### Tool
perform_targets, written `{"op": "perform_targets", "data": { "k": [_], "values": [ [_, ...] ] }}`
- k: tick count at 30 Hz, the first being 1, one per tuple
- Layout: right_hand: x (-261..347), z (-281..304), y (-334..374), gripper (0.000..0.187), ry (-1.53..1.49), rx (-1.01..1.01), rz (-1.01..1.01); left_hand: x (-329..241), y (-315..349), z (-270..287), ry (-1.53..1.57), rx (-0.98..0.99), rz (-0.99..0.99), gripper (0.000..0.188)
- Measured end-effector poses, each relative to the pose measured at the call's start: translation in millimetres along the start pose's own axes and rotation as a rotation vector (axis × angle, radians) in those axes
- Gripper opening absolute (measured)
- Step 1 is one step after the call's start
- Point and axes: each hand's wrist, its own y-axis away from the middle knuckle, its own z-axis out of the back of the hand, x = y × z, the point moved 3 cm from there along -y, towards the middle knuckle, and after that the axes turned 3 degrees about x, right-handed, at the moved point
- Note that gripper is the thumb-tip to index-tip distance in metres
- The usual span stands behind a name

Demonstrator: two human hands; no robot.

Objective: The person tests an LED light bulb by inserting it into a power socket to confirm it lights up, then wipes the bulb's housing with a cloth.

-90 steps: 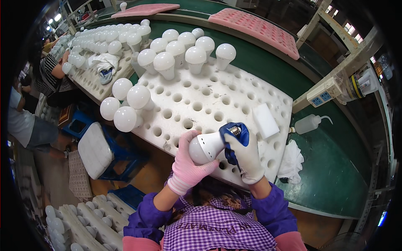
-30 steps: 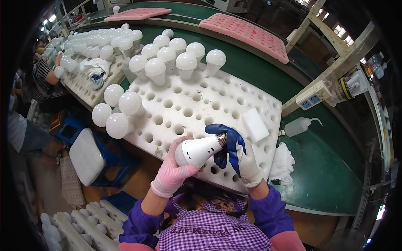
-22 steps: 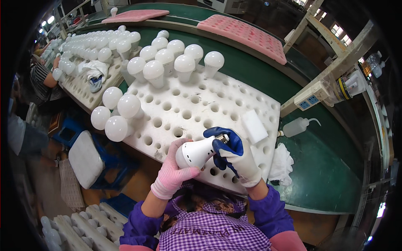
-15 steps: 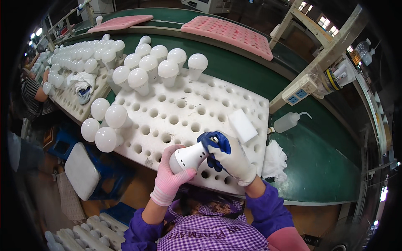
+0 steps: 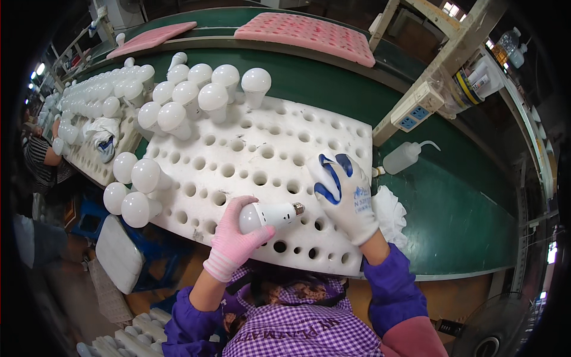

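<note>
The board (image 5: 250,160) looks like matt foam. Over it, a smooth, glossy bulb (image 5: 272,213) with a metal cap (image 5: 299,208); right of it, a plastic bottle (image 5: 402,157) and cloth rag (image 5: 390,213).

Bulb (image 5: 273,215): dome partly covered by your left hand (image 5: 233,238), whose palm is hidden.
White block (image 5: 326,177): mostly hidden under your right hand (image 5: 350,199); whether you grip it cannot be told.
Cloth (image 5: 391,217): left part behind that hand.
Standing bulbs (image 5: 256,83): lower ends out of your view in the tray (image 5: 264,138).
Apron (image 5: 303,336): cut off by the lower edge.
Co-worker (image 5: 40,156), far left: small, blurred; hands too small to make out.
</note>
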Motion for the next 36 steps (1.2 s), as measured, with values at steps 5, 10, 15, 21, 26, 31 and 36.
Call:
{"op": "perform_targets", "data": {
  "k": [5, 10, 15, 21, 26, 31, 36],
  "values": [
    [34, 21, 49, 0.049, -0.025, -0.043, 0.179, -6, -4, -5, -0.113, -0.039, 0.089, 0.059],
    [50, 5, 65, 0.051, 0.144, -0.019, 0.228, -4, -5, -6, -0.16, -0.044, 0.056, 0.059],
    [59, 9, 44, 0.049, 0.141, 0.053, 0.196, 3, -4, -3, -0.221, -0.06, -0.039, 0.059],
    [60, 3, 73, 0.047, 0.191, -0.01, 0.167, 0, -6, -7, -0.176, -0.039, 0.081, 0.059],
    [63, 3, 46, 0.052, 0.17, 0.029, 0.152, -2, -5, -6, -0.152, -0.05, 0.033, 0.059],
    [63, 1, 80, 0.056, 0.242, 0.051, 0.16, 2, -6, -5, -0.208, -0.064, 0.019, 0.061],
    [48, 7, 21, 0.049, 0.099, -0.073, 0.143, 8, -5, 0, -0.215, -0.063, -0.025, 0.063]
  ]
}}
